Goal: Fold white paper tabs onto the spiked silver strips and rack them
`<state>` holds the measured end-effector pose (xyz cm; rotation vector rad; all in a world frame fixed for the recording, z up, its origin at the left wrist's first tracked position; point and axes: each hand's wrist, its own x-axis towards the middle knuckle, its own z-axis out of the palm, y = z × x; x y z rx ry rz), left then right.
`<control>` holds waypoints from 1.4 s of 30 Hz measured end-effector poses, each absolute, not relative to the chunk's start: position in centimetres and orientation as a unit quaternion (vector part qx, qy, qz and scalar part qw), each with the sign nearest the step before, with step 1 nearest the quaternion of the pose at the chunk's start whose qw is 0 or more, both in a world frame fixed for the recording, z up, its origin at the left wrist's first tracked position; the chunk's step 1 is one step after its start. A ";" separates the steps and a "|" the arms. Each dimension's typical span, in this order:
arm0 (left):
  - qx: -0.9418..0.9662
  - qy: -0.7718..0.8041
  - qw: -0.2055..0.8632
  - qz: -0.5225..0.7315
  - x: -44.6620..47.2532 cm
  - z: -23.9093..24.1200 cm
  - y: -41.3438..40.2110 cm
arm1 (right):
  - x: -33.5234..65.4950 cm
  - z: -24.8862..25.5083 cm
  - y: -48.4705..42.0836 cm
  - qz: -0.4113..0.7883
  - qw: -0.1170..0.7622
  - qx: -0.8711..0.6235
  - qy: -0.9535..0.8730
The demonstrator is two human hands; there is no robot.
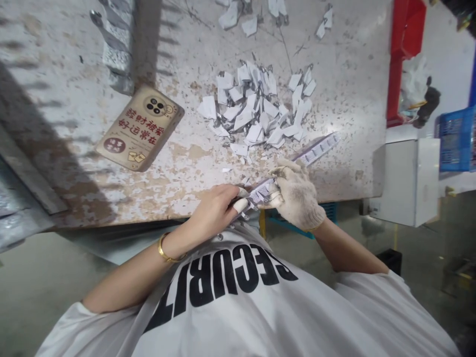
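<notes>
Lettered white T-shirt (223,297) beneath, the bare left hand (213,210) and knit-gloved right hand (297,198) clamp one printed strip (262,193).

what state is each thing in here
left hand: bare, gold bangle on wrist, gripping the strip
right hand: in a worn white work glove, gripping the strip
printed strip: held in both hands, one end sticking out past the right hand
white scraps: loose in a heap on the bench
phone: lying face down in a tan printed case
workbench: scuffed and stained, surface worn
</notes>
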<state>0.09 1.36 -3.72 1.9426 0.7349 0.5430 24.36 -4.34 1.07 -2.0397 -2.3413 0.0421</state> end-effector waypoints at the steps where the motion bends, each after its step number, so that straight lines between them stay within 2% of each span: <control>1: 0.795 0.299 0.477 0.226 0.1 -3.7 1.4 | 24.4 1.2 -4.2 0.020 0.011 -0.659 -0.752; 19: 0.800 0.312 0.477 0.189 0.0 -3.9 1.3 | 24.7 1.6 -3.6 0.028 -0.018 -0.623 -0.782; 25: 0.810 0.311 0.466 0.176 0.2 -3.7 1.2 | 25.1 0.9 -4.3 0.023 0.026 -0.613 -0.789; 31: 0.814 0.314 0.449 0.193 0.4 -3.7 1.4 | 25.1 0.7 -3.4 0.057 -0.030 -0.618 -0.783; 37: 0.818 0.320 0.443 0.179 0.2 -3.6 1.1 | 25.7 -1.3 -5.4 0.023 0.130 -0.638 -0.759; 42: 0.841 0.334 0.399 0.149 0.5 -2.9 2.3 | 26.6 -1.7 -6.5 0.068 0.250 -0.658 -0.707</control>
